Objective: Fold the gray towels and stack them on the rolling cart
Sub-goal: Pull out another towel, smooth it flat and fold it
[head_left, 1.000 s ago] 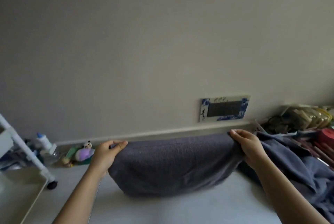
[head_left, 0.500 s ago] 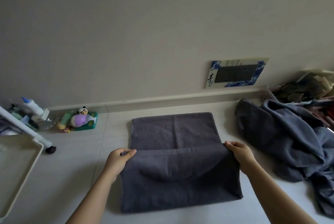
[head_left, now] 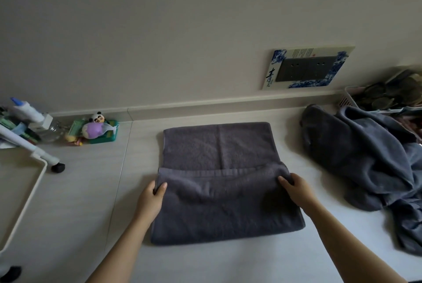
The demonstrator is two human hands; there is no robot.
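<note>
gray towel [head_left: 219, 191] half-folded, flat; left hand [head_left: 150, 200] and right hand [head_left: 296, 191] pinch its corners.

Blue-white card [head_left: 306, 68] leaning on wall behind outlet showed large black character 青 at lower left. Small print along top edge was too tiny to read. No other legible text.
</note>
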